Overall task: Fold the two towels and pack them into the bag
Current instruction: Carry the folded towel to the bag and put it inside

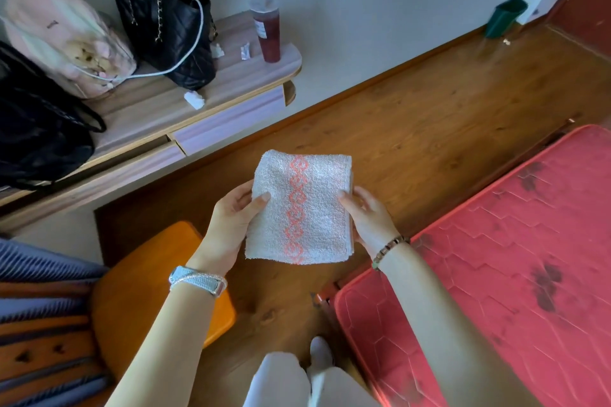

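Note:
A folded white towel [314, 208] with a pink diamond stripe is held in the air above the wooden floor. My left hand [231, 218] grips its left edge, thumb on top. My right hand [368, 215] grips its right edge the same way. A black quilted bag [165, 16] with chain straps stands upright on the desk at the upper left. A pink bag [62, 36] lies beside it, and a black mesh bag [36, 129] sits at the far left. I see only one towel.
The wooden desk [211, 99] with drawers also carries a dark red drink cup [267, 33] and a white cable. An orange stool [155, 291] is by my left arm. A red mattress [512, 258] fills the right side. A green bin [504, 16] stands by the far wall.

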Tool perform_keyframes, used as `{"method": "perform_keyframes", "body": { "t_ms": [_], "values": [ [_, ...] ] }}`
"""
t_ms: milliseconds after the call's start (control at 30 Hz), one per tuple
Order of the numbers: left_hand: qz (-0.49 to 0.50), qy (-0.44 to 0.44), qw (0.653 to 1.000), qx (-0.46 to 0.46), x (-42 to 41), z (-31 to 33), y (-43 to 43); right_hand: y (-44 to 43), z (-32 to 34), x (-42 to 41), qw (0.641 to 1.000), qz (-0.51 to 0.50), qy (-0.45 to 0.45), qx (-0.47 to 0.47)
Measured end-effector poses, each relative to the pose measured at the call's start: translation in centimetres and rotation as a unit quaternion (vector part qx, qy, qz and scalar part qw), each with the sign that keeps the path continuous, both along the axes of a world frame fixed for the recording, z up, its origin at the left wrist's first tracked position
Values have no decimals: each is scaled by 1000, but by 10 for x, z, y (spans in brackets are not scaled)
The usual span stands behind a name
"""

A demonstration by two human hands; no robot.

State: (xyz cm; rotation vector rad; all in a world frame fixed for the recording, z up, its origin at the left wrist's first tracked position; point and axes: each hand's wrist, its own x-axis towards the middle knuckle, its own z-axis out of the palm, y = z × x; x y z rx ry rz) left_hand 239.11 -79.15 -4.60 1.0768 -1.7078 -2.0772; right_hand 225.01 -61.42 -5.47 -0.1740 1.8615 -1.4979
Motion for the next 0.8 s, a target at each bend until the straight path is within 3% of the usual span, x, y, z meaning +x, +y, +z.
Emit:
{"method": "perform_keyframes", "body": {
  "t_ms": [333, 800],
  "values": [
    [-64, 10, 998, 4, -81, -5, -49, -32, -5, -53, 996, -89, -8, 0],
    [-251, 0, 968, -6, -223, -3, -183, -136, -8, -128, 968, -249, -31, -24]
  ]
}}
